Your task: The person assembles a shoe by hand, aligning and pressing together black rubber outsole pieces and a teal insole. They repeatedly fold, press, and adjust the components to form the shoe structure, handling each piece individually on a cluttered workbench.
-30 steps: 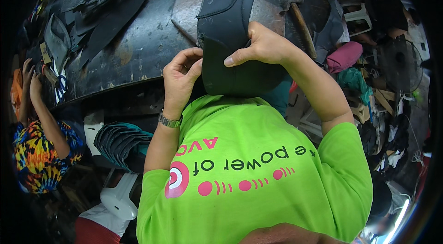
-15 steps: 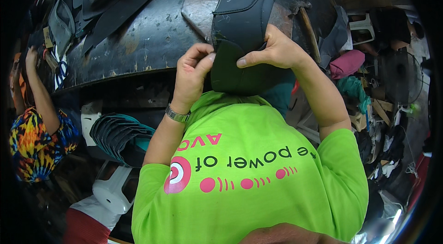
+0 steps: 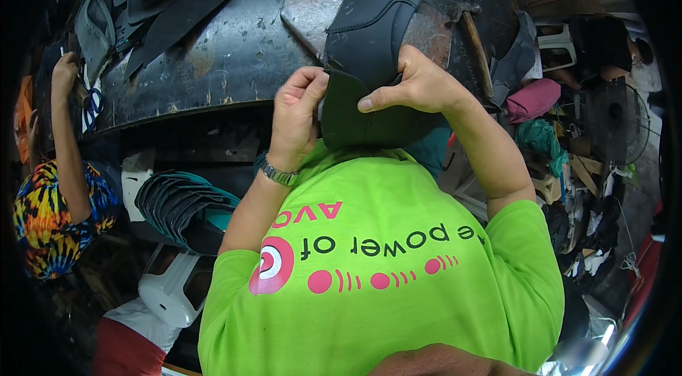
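Note:
A black, leather-like stitched panel (image 3: 369,35) lies partly on the table's near edge, a curved seam running across its far part. Its near part folds down over the edge toward my body. My left hand (image 3: 300,109) pinches the left edge of this folded part between thumb and forefinger. From the right, my right hand (image 3: 423,84) grips the panel, thumb on top and the other fingers hidden behind it. Beneath the panel is a brown board (image 3: 305,10) on the dark table (image 3: 220,56).
Loose black cut pieces (image 3: 188,17) lie at the table's far left. A wooden stick (image 3: 477,52) rests to the right. A co-worker's hand (image 3: 64,74) is at the left edge. Below sit a stack of black-and-teal pieces (image 3: 181,202) and a white stool (image 3: 170,294).
The panel has shifted slightly toward me and its folded part is turned a little. My left fingertips have moved slightly up along its edge. The co-worker's arm has moved right.

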`<state>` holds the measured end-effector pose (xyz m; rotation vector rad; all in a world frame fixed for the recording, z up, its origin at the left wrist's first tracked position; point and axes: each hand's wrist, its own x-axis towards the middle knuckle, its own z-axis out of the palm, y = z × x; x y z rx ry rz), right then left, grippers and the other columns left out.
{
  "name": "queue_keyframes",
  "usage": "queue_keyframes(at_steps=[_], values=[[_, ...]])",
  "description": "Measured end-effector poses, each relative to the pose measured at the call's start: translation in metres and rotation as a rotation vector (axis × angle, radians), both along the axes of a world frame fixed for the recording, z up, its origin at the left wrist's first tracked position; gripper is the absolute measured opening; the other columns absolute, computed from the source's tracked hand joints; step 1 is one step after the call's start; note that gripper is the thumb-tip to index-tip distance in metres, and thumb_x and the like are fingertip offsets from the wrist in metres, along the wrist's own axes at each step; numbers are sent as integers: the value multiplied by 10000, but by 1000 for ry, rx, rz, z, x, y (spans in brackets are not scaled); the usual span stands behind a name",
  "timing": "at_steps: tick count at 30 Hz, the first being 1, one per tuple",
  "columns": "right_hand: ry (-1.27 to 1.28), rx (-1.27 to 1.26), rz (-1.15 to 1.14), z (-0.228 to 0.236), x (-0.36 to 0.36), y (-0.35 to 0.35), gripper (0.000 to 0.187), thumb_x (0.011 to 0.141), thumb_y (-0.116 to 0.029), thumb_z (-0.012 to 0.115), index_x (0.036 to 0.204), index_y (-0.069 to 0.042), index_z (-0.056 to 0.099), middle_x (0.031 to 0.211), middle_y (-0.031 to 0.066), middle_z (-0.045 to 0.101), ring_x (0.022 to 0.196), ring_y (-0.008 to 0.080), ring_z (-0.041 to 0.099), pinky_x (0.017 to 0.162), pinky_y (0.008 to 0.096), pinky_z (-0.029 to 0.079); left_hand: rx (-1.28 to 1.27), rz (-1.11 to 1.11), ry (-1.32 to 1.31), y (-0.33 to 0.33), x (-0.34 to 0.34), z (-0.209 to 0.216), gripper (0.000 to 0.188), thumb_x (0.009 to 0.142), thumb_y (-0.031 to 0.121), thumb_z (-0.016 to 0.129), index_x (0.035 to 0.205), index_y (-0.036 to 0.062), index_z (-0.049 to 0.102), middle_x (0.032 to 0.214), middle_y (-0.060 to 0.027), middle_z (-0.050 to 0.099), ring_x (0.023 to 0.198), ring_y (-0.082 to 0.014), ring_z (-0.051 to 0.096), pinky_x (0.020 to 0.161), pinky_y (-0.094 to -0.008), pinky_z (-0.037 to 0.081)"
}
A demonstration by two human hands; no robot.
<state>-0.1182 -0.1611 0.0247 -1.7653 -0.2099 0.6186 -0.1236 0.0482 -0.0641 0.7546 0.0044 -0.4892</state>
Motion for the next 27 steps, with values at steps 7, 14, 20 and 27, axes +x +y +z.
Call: queue_keyframes(at_steps=[7, 14, 20, 27], values=[[40, 9, -116, -6, -2, 3, 380, 722, -206, 841, 942, 74, 708, 846, 102, 717, 747, 144, 619, 685, 301, 509, 485, 222, -593, 25, 6, 28, 261, 809, -1, 792, 1024, 44, 652, 1143, -60, 574, 1028, -114, 561, 895, -261, 457], [85, -224, -48, -14, -1, 7, 469, 697, -305, 849, 878, 96, 688, 758, 131, 677, 707, 167, 608, 652, 334, 502, 545, 258, -614, 19, 1, 37, 228, 774, -19, 815, 921, 50, 655, 1160, -49, 542, 992, -102, 538, 876, -245, 452], [-28, -167, -50, -26, -11, 8, 484, 692, -317, 852, 776, 116, 653, 650, 150, 613, 623, 174, 566, 585, 350, 475, 192, 192, -194, 14, -12, 35, 191, 845, -57, 748, 928, 72, 634, 1115, -26, 544, 839, -39, 522, 793, -185, 444], [-67, -269, -11, -26, -10, 11, 490, 698, -309, 843, 694, 121, 609, 566, 157, 545, 534, 190, 499, 533, 373, 448, -53, 93, 29, 15, -14, 29, 154, 908, -46, 672, 940, 78, 587, 957, -3, 622, 846, -65, 588, 767, -216, 490]])
